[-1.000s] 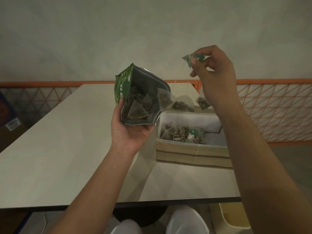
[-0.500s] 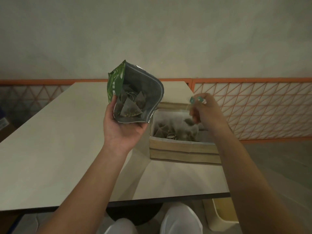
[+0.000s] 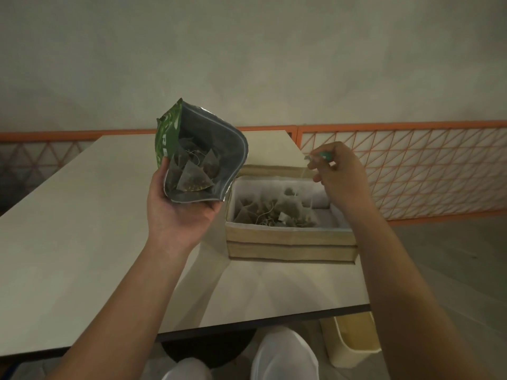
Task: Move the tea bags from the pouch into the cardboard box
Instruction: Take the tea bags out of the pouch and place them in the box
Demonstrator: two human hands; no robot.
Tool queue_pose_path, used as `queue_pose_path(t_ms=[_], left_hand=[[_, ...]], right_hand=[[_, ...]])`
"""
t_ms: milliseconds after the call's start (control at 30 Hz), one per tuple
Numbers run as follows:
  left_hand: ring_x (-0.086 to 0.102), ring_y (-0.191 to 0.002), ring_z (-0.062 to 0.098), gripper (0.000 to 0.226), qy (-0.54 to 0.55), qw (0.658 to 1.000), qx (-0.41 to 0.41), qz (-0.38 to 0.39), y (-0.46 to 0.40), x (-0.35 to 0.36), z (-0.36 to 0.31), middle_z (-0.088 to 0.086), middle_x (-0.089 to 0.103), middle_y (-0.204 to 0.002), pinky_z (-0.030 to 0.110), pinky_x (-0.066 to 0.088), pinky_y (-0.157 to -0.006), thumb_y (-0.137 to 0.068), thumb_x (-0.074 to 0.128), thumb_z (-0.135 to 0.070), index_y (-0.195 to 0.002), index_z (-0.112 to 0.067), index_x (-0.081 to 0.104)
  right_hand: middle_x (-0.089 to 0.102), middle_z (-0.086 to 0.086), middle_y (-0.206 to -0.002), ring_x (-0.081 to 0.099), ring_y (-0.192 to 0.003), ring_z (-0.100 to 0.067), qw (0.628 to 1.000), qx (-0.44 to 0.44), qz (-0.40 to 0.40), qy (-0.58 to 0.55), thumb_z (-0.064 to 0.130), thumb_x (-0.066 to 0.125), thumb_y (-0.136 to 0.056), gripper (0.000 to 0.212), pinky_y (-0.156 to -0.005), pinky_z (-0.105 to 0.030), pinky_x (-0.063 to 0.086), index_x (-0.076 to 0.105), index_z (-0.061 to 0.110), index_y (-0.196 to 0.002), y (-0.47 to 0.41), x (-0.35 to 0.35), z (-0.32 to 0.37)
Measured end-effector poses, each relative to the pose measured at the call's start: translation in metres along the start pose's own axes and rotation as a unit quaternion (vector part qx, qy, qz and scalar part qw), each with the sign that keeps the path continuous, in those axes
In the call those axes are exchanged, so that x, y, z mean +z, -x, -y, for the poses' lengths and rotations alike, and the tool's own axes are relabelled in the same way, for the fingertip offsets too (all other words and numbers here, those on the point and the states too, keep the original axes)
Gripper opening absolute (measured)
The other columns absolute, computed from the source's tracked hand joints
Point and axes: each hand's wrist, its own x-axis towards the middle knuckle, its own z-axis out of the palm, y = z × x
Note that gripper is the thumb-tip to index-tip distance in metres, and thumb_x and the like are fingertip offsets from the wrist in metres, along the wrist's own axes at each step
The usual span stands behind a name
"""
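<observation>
The left hand (image 3: 181, 218) grips the open green foil pouch (image 3: 201, 157) from below, mouth tilted toward the camera, with pyramid-shaped mesh tea bags (image 3: 193, 178) inside. At the pouch's 4 o'clock, the shallow tan cardboard box (image 3: 290, 242) with white lining sits on the pale table (image 3: 82, 215) and holds a heap of tea bags (image 3: 274, 212). Over the box's 1 o'clock corner, the right hand (image 3: 338, 176) pinches a small green paper tag (image 3: 325, 155), its thin strings hanging into the box.
</observation>
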Motion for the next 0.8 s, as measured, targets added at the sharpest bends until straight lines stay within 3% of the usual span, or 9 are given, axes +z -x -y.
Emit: queue_pose_path(t_ms=[167, 333, 400, 500, 633, 733, 800], left_hand=[[0.06, -0.13, 0.034, 0.05, 0.003, 1.0, 0.002, 0.002, 0.001, 0.001, 0.003, 0.014, 0.062, -0.141, 0.038, 0.054, -0.1, -0.097, 0.055, -0.05, -0.137, -0.021, 0.065], [0.062, -0.126, 0.033, 0.049, -0.004, 1.0, 0.006, -0.004, 0.002, 0.004, 0.005, 0.013, 0.064, -0.138, 0.037, 0.055, -0.097, -0.096, 0.055, -0.05, -0.133, -0.022, 0.068], [0.064, -0.124, 0.033, 0.048, -0.003, 1.0, 0.007, -0.008, 0.003, 0.004, 0.005, 0.014, 0.065, -0.137, 0.037, 0.056, -0.095, -0.095, 0.056, -0.05, -0.129, -0.021, 0.071], [0.064, -0.125, 0.034, 0.048, -0.002, 1.0, 0.006, -0.012, 0.003, 0.004, 0.005, 0.014, 0.065, -0.138, 0.037, 0.057, -0.095, -0.094, 0.057, -0.05, -0.129, -0.021, 0.071], [0.064, -0.123, 0.034, 0.047, -0.003, 1.0, 0.005, -0.019, 0.004, 0.004, 0.005, 0.014, 0.066, -0.136, 0.037, 0.056, -0.095, -0.093, 0.058, -0.05, -0.128, -0.021, 0.072], [0.065, -0.123, 0.034, 0.047, -0.001, 1.0, 0.005, -0.024, 0.005, 0.005, 0.004, 0.014, 0.066, -0.135, 0.038, 0.055, -0.098, -0.093, 0.058, -0.05, -0.127, -0.021, 0.073], [0.063, -0.125, 0.034, 0.047, 0.0, 1.0, 0.004, -0.023, 0.005, 0.006, 0.004, 0.014, 0.066, -0.136, 0.038, 0.054, -0.099, -0.093, 0.058, -0.05, -0.126, -0.02, 0.073]], right_hand=[[0.063, 0.012, -0.093, 0.066, -0.09, -0.018, 0.999, 0.016, -0.001, 0.037, 0.016, 0.053, -0.098, 0.008, -0.071, -0.025, 0.048, 0.058, 0.02, -0.104, 0.006, -0.007, -0.02], [0.065, 0.002, -0.106, 0.06, -0.095, -0.018, 0.986, 0.021, 0.063, 0.152, 0.031, 0.054, -0.097, 0.018, -0.072, -0.027, 0.048, 0.067, 0.02, -0.102, 0.01, -0.002, -0.031], [0.063, -0.004, -0.111, 0.057, -0.102, -0.023, 0.975, -0.013, 0.052, 0.214, 0.035, 0.058, -0.094, 0.023, -0.079, -0.031, 0.048, 0.073, 0.019, -0.102, 0.011, 0.003, -0.03], [0.064, -0.002, -0.11, 0.058, -0.102, -0.024, 0.976, -0.027, 0.051, 0.212, 0.034, 0.059, -0.094, 0.024, -0.087, -0.038, 0.05, 0.074, 0.017, -0.099, 0.015, 0.014, -0.019], [0.074, -0.003, -0.102, 0.066, -0.081, -0.02, 0.94, 0.051, 0.229, 0.249, 0.024, 0.06, -0.094, 0.019, -0.078, -0.034, 0.056, 0.076, 0.016, -0.098, 0.015, 0.028, -0.013], [0.069, 0.006, -0.111, 0.059, -0.099, -0.014, 0.874, 0.083, 0.369, 0.304, 0.031, 0.067, -0.089, 0.024, -0.09, -0.029, 0.045, 0.073, 0.025, -0.111, 0.013, 0.03, -0.012], [0.069, 0.005, -0.111, 0.059, -0.102, -0.016, 0.857, 0.098, 0.388, 0.325, 0.027, 0.066, -0.088, 0.023, -0.097, -0.032, 0.046, 0.073, 0.024, -0.11, 0.012, 0.03, -0.014]])
